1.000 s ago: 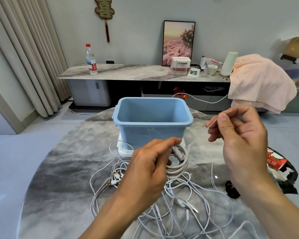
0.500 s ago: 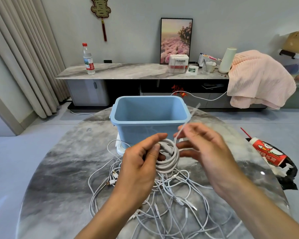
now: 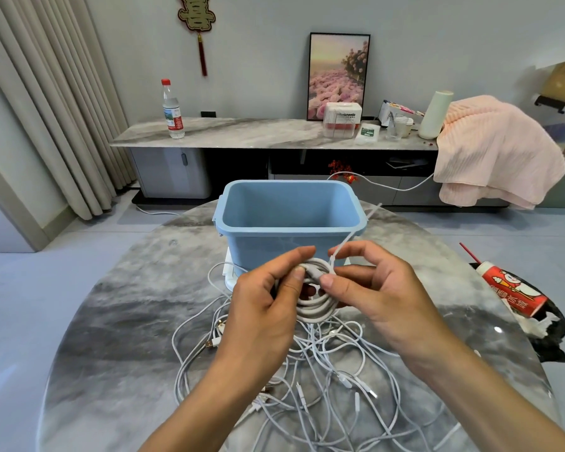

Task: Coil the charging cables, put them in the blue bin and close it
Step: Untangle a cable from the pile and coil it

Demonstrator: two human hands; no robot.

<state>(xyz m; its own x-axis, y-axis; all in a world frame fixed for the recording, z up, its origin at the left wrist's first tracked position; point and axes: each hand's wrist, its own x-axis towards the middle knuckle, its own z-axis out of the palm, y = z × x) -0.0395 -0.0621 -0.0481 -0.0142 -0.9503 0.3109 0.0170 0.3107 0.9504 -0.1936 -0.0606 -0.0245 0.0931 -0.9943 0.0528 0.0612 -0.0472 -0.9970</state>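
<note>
An open blue bin (image 3: 287, 233) stands on a white lid (image 3: 229, 278) at the far side of the round marble table (image 3: 111, 337). In front of it my left hand (image 3: 268, 301) grips a coiled white cable (image 3: 315, 305) held above the table. My right hand (image 3: 382, 288) pinches the coil's loose end, which sticks up toward the bin's right rim. Beneath both hands lies a tangled heap of several white charging cables (image 3: 323, 380).
A red drink carton (image 3: 509, 291) lies on a black bag at the table's right edge. Behind the table stands a low marble sideboard (image 3: 242, 133) with a water bottle (image 3: 173, 110), boxes and a pink blanket (image 3: 496, 151).
My right hand came down and left from beside the bin to the coil, bringing the loose cable end against it. My left hand kept hold of the coil.
</note>
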